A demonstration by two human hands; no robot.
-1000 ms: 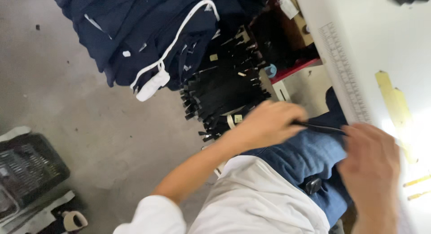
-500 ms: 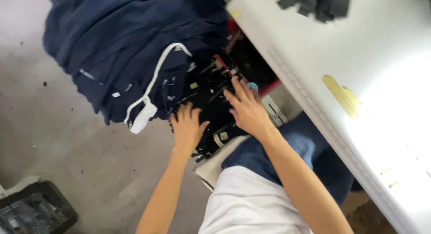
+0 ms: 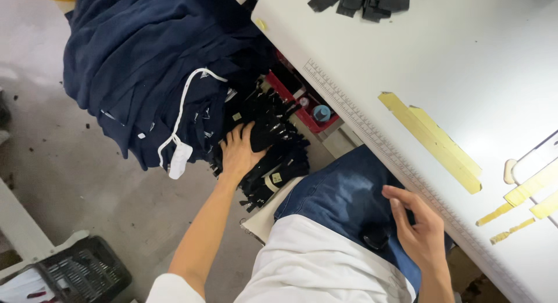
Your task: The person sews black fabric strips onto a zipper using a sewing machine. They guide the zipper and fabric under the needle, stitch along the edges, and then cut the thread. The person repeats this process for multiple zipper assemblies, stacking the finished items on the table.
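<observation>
One hand left on black strips; right hand pulled back to lap.
L fingers curled, gripping a bundle; R now loosely spread, nothing held.

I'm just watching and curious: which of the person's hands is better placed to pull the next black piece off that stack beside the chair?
Probably the left. The left hand already rests on the stack of black pieces; the right hand is over the lap, away from the stack.
</observation>
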